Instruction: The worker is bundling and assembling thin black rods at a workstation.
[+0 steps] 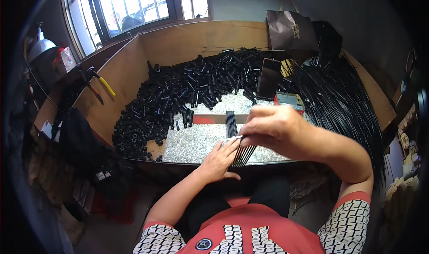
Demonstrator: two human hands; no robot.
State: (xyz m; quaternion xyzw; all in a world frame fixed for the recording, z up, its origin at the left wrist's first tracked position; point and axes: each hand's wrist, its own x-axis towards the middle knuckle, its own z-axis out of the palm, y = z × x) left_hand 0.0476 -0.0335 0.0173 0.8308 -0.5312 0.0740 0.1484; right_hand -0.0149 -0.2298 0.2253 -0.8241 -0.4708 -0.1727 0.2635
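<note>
My left hand (219, 161) lies flat, fingers stretched out and thumb apart, across a row of thin black rods (231, 121). The rods sit side by side on a speckled grey board (196, 142), and their near ends stick out past its front edge. Something white (233, 138) shows at the left fingertips; whether it is a wrap or a separate strip I cannot tell. Just above those fingertips my right hand (276, 125) is closed in a pinch. What it holds, if anything, is hidden. A flat bar (210, 119), partly red, runs crosswise by the rods' far ends.
Black tubular parts (192, 82) are heaped behind and left of the board. Long black rods (339, 97) fill the right side. A phone (269, 79) leans upright beyond my right hand. Wooden walls (205, 37) enclose the bench; yellow-handled pliers (105, 84) hang at left.
</note>
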